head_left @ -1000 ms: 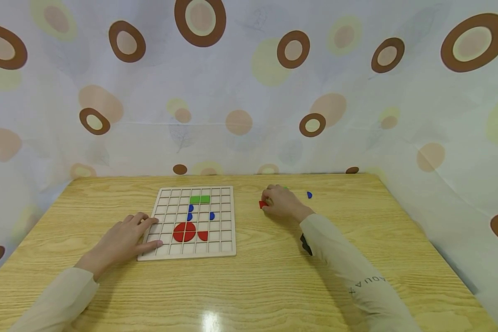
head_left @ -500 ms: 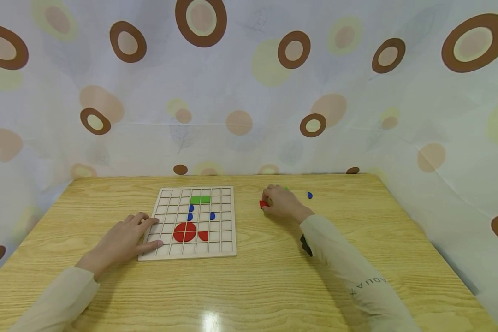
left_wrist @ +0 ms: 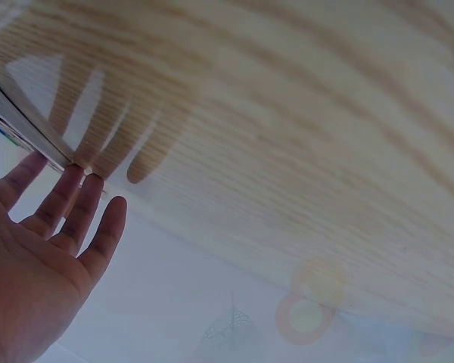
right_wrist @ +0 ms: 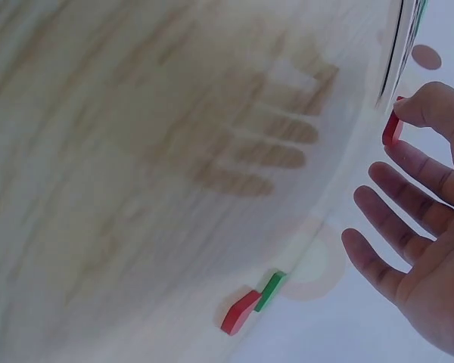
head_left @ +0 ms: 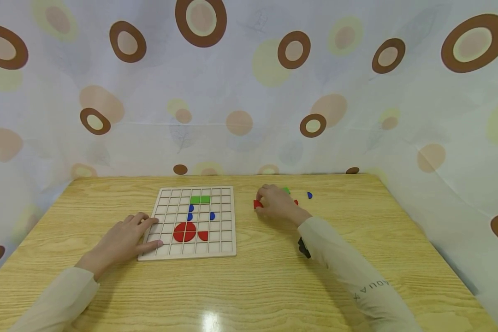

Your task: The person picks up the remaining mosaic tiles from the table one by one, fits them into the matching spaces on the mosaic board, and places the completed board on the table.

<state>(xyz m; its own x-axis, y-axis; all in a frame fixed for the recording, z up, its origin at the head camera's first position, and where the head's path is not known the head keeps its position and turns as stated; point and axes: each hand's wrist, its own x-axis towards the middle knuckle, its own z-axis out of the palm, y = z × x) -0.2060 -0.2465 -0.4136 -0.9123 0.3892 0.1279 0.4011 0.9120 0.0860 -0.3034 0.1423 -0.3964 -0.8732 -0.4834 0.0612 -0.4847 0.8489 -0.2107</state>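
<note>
My left hand [head_left: 120, 235] rests on the left edge of a pale gridded wooden board [head_left: 226, 246], fingers extended. Set in the grid are two green squares [head_left: 200, 199], several blue half-discs [head_left: 212, 216], a red disc [head_left: 184, 232] made of quarter pieces, and one separate red quarter-circle piece [head_left: 203, 236]. To the right of the board, my right hand [head_left: 275, 203] pinches another red piece [head_left: 257, 204] between thumb and index finger. In the right wrist view this red piece [right_wrist: 392, 128] is seen edge-on, while the other fingers are spread and hold nothing.
Beyond the right hand lie a green piece [head_left: 287, 190], a red piece [head_left: 296, 202] partly hidden by the hand, and a blue half-disc [head_left: 309, 195]. A circle-patterned cloth [head_left: 249, 152] surrounds the wooden table [head_left: 253, 286] at the back and sides.
My right hand has shifted slightly left with the red piece, uncovering another red piece and more of the green one. My left hand and the board have stayed still.
</note>
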